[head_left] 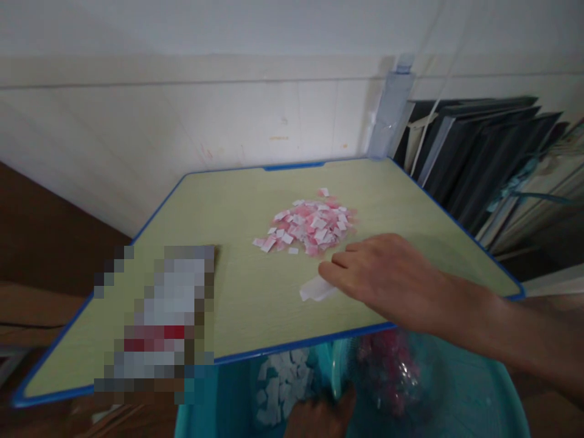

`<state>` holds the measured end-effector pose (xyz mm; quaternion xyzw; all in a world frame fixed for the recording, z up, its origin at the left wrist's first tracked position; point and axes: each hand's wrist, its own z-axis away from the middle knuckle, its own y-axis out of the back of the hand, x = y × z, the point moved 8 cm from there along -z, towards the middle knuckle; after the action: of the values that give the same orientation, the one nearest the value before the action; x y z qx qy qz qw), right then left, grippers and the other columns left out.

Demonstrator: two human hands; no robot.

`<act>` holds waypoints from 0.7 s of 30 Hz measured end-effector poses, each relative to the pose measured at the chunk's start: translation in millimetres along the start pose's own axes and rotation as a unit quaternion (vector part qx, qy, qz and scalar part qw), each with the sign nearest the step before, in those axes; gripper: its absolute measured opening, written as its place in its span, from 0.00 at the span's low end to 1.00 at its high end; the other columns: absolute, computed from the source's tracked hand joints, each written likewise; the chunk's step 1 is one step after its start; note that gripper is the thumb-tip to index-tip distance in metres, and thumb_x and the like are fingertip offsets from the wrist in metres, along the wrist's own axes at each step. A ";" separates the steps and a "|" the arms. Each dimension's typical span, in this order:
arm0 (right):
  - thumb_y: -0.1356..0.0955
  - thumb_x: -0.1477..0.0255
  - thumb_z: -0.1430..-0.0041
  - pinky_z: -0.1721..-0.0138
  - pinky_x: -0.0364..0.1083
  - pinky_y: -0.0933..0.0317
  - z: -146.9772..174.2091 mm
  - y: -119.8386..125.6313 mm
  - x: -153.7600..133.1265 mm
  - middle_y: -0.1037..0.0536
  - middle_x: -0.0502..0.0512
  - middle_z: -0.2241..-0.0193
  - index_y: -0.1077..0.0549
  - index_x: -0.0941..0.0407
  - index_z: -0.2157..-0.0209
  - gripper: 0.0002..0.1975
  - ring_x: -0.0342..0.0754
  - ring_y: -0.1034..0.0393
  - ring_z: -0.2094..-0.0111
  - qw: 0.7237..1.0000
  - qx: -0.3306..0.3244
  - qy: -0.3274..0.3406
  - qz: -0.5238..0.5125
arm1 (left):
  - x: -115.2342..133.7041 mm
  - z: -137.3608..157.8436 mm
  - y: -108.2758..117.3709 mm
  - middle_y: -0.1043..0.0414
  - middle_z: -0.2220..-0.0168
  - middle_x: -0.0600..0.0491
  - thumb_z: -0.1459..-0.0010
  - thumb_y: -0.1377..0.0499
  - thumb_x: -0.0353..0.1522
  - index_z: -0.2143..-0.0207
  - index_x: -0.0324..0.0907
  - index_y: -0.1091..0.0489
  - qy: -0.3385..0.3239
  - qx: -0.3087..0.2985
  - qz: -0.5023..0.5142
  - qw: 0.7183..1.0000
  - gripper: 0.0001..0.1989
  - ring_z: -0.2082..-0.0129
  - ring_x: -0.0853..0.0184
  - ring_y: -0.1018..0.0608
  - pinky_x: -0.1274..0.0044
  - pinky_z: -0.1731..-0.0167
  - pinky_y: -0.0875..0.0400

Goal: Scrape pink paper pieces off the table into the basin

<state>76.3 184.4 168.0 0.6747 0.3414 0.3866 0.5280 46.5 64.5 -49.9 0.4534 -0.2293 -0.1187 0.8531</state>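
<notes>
Spanning the view, the bench, teal basin beneath! Right hand up top, left hand low, its grip too dim to tell. By the pink-and-white pile, the right fingers pinch a white strip: positioning, seemingly, calling next for a light touch.

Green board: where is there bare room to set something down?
Bare: far left, beyond the pixelated item; far right, between scrap pile and bottle. Crowded: middle and near left; near right, the right hand holds a white strip.

Right hand curled, palm down; left hand lower, dim, perhaps half curled.
</notes>
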 end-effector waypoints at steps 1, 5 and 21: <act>0.42 0.80 0.40 0.76 0.47 0.61 -0.4 3.1 4.9 0.27 0.48 0.76 0.33 0.54 0.65 0.10 0.43 0.39 0.76 1.000 0.004 -0.012 0.002 | 0.7 0.1 0.5 0.23 0.67 0.43 0.47 0.48 0.21 0.40 0.47 0.40 0.002 0.002 0.001 1.000 0.31 0.72 0.52 0.21 0.66 0.73 0.25; 0.39 0.80 0.43 0.76 0.47 0.62 7.9 3.1 34.7 0.27 0.48 0.78 0.29 0.53 0.66 0.10 0.44 0.37 0.76 0.996 -0.034 -0.082 0.022 | 2.8 0.4 0.0 0.24 0.67 0.43 0.48 0.47 0.22 0.42 0.46 0.38 0.011 0.006 0.011 1.000 0.30 0.71 0.53 0.21 0.67 0.73 0.25; 0.39 0.79 0.44 0.77 0.46 0.62 -37.7 -14.4 -1.5 0.25 0.50 0.77 0.29 0.54 0.68 0.09 0.44 0.37 0.77 0.997 -0.062 -0.050 -0.025 | 10.0 -0.3 -1.5 0.24 0.69 0.45 0.45 0.46 0.24 0.43 0.48 0.37 0.004 0.041 0.023 0.999 0.27 0.74 0.54 0.21 0.68 0.77 0.24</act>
<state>41.6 203.0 159.1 0.6501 0.3066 0.3599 0.5948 55.4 59.8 -48.6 0.4827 -0.2409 -0.0876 0.8374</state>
